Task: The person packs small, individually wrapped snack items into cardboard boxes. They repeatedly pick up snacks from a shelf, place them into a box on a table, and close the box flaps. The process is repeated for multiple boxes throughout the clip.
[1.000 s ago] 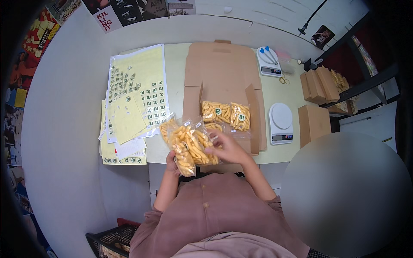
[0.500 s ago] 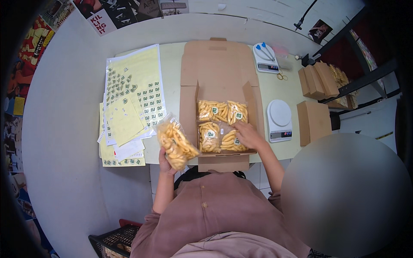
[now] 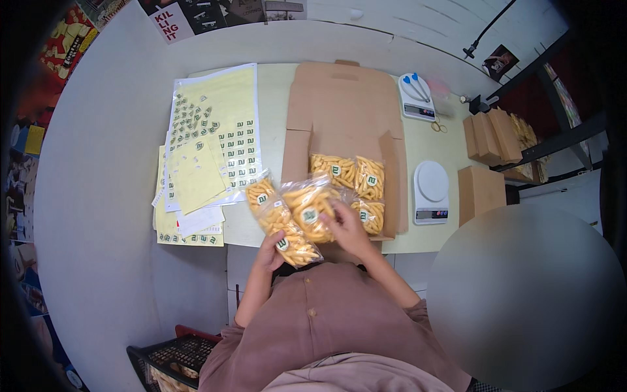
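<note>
My left hand [image 3: 268, 253] grips clear plastic bags of yellow finger-shaped snacks [image 3: 290, 243], seemingly two overlapping, with round green-and-white labels showing. Beside them, my right hand [image 3: 347, 230] pinches another labelled snack bag [image 3: 308, 208], lifted over the left front of an open cardboard box [image 3: 400, 225]. The box still shows a far left bag [image 3: 332, 168], a far right bag [image 3: 369, 178] and a near right bag [image 3: 371, 214]. Its near left part is hidden behind the raised bag.
Left of the box lie yellow sticker sheets [image 3: 192, 176]. At right are a white scale [image 3: 431, 189] and a farther scale [image 3: 415, 108] bearing blue-tipped tongs [image 3: 418, 88]. Brown cardboard boxes [image 3: 482, 193] stand beyond. A black basket [image 3: 173, 359] is at the lower left.
My right hand has moved left and now holds a bag up from the box. The bags in my left hand have turned, showing their labels, and shifted closer to my right hand.
</note>
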The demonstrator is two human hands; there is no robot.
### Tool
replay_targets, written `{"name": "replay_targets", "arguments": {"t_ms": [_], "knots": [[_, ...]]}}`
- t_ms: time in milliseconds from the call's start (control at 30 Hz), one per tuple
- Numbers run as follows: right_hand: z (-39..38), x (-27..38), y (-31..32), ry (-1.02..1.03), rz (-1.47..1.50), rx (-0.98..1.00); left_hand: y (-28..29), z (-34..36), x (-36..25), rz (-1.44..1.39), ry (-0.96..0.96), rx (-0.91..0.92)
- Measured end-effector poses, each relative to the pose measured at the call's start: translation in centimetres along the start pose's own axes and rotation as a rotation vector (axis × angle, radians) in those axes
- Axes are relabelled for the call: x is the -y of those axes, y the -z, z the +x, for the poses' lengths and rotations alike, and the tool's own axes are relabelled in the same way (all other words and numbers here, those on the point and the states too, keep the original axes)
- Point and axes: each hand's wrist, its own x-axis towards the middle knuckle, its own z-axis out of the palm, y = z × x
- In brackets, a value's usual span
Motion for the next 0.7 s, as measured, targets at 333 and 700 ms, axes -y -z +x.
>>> {"name": "replay_targets", "arguments": {"t_ms": [333, 700], "knots": [[0.3, -6.0, -0.3, 0.102, -0.642, -0.319, 1.2, -0.7, -2.2, 0.225, -0.223, -0.301], [1.4, 0.9, 0.0, -0.133, 0.096, 0.288, -4.3, 0.3, -1.7, 0.799, -0.129, -0.119]]}}
